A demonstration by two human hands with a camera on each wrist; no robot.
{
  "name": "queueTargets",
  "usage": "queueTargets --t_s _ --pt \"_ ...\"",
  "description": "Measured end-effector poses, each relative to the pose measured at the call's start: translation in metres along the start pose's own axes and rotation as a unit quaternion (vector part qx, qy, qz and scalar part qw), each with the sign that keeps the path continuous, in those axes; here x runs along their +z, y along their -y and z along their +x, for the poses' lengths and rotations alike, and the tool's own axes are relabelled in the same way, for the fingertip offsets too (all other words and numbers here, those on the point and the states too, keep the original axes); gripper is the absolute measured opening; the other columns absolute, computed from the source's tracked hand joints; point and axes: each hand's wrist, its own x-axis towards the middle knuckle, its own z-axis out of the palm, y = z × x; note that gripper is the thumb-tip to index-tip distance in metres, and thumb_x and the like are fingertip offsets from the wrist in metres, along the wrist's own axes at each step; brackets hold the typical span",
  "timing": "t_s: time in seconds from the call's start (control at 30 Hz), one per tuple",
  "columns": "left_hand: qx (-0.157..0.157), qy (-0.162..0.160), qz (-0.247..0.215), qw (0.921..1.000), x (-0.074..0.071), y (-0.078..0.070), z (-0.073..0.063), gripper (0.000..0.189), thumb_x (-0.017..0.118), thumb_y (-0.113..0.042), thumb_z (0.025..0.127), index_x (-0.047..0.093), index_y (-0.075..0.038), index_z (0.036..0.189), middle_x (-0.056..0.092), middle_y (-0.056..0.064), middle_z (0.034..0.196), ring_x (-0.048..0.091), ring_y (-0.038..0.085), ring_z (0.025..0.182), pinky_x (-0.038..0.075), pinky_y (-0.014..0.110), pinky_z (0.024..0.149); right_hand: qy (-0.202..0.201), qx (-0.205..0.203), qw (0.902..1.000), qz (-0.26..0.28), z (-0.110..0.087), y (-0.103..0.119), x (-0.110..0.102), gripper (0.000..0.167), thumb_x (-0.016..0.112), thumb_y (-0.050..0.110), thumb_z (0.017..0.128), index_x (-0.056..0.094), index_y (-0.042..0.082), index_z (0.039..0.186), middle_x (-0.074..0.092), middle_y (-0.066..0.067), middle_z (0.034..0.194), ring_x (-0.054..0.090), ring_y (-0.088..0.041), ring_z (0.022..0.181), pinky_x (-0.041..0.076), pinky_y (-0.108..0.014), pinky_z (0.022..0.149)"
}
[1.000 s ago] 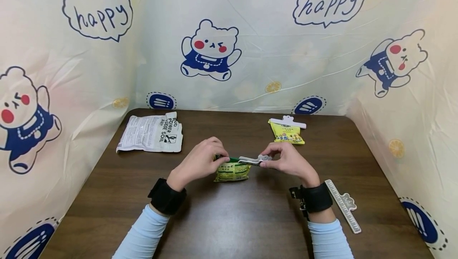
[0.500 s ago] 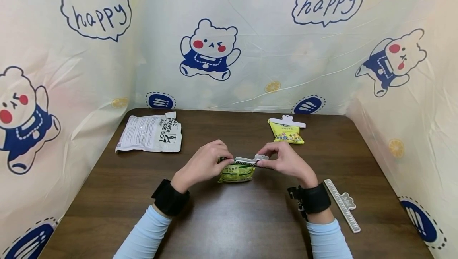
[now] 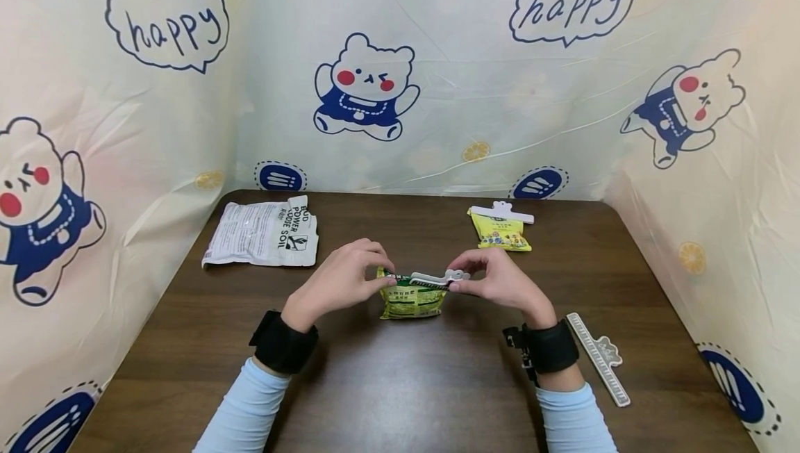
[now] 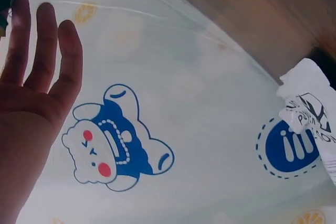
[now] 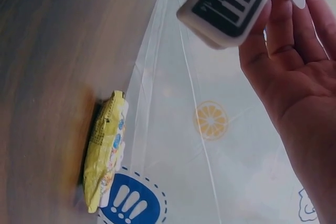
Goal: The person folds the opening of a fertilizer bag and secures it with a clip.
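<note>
A small yellow-green packet stands at mid-table in the head view, its dark green top edge facing up. My left hand has thumb and fingertips at the packet's upper left corner, pinching it; in the left wrist view the other fingers stretch out beside the packet's edge. A white bag clip lies across the right part of that top edge. My right hand pinches the clip's handle between thumb and fingers. Seen from the right wrist, the clip carries a black-and-white keyboard pattern.
Further back sits a yellow packet with a white clip on its top. A white printed bag lies at the back left. Another white clip rests beside the right forearm. A patterned curtain surrounds the table.
The clip has moved left along the packet's top edge with my right hand. My left hand moved right, then slid back left, uncovering the packet's upper left corner.
</note>
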Motion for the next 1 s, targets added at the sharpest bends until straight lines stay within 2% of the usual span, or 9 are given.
queueTargets --t_s 0.17,0.4,0.6,0.77,0.9,1.0 --pt "0.017 0.009 -0.009 0.9998 -0.002 0.001 0.0 0.006 0.081 -0.022 0.097 0.082 -0.018 0.101 0.068 -0.012 0.093 0.066 0.018 0.087 0.05 0.032 0.075 -0.015 -0.007 0.9998 0.006 0.0 0.0 0.002 0.018 0.087 0.011 0.09 0.081 0.01 0.106 0.074 0.0 0.096 0.063 -0.025 0.089 0.053 -0.046 0.082" --pt "0.041 -0.007 -0.002 0.9991 0.001 0.001 0.001 0.003 0.081 -0.017 0.096 0.083 -0.016 0.097 0.07 -0.01 0.088 0.067 0.016 0.083 0.051 0.032 0.073 -0.033 -0.03 0.999 0.005 0.002 -0.004 0.007 0.017 0.086 0.007 0.089 0.081 0.014 0.103 0.073 0.004 0.093 0.064 -0.021 0.086 0.053 -0.037 0.078" --pt "0.055 -0.013 0.002 0.9984 0.004 0.001 0.002 0.004 0.081 -0.017 0.096 0.084 -0.016 0.095 0.072 -0.01 0.088 0.065 0.009 0.083 0.051 0.031 0.073 -0.034 -0.061 0.9975 0.009 0.005 -0.003 0.013 0.016 0.086 0.008 0.09 0.081 0.014 0.104 0.074 0.005 0.094 0.068 -0.02 0.086 0.055 -0.044 0.079" --pt "0.048 -0.007 -0.004 0.9988 0.005 0.0 0.003 0.003 0.081 -0.017 0.096 0.083 -0.016 0.096 0.071 -0.011 0.089 0.065 0.007 0.082 0.051 0.03 0.073 -0.035 -0.054 0.9979 0.009 0.006 -0.001 0.015 0.017 0.086 0.009 0.09 0.081 0.013 0.105 0.074 0.005 0.095 0.067 -0.019 0.087 0.055 -0.04 0.079" --pt "0.028 0.007 -0.017 0.9994 0.004 -0.001 0.002 0.003 0.08 -0.02 0.097 0.082 -0.018 0.098 0.069 -0.013 0.091 0.062 0.006 0.078 0.05 0.029 0.069 -0.029 -0.043 0.9986 0.011 0.005 -0.001 0.014 0.018 0.085 0.008 0.09 0.08 0.011 0.107 0.074 0.003 0.097 0.066 -0.02 0.087 0.055 -0.04 0.08" --pt "0.012 0.015 -0.025 0.9995 0.0 -0.001 0.002 0.007 0.08 -0.023 0.096 0.081 -0.019 0.102 0.069 -0.013 0.095 0.062 0.009 0.078 0.05 0.03 0.069 -0.025 -0.038 0.9989 0.014 0.005 0.0 0.013 0.018 0.085 0.009 0.091 0.08 0.01 0.108 0.074 0.002 0.097 0.065 -0.021 0.088 0.054 -0.039 0.081"
